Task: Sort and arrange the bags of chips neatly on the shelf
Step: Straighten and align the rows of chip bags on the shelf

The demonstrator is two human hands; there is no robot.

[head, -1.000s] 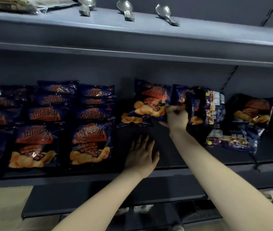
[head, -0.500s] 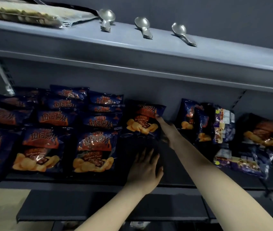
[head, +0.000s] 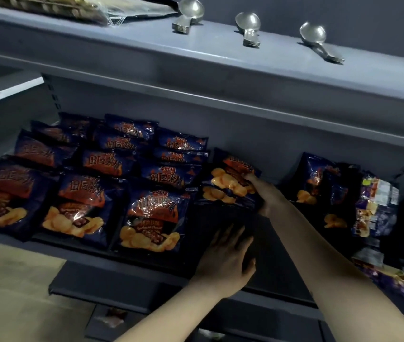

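I reckon the neat rows point(head: 92, 193) are done; right hand point(head: 268, 195) grips a bag point(head: 225, 186), left hand point(head: 223, 257) rests flat-fingered on the shelf point(head: 284, 243), jumbled heap point(head: 373, 208) unsorted.

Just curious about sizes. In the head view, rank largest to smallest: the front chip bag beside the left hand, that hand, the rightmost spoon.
1. Front chip bag and left hand: about alike; the hand is nearer, so unranked.
2. Rightmost spoon: smallest, though farther away.

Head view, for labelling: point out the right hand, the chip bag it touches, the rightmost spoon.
right hand point(head: 270, 196), head view, its back.
chip bag point(head: 223, 185), head view, printed chips.
rightmost spoon point(head: 312, 33), head view, bowl.
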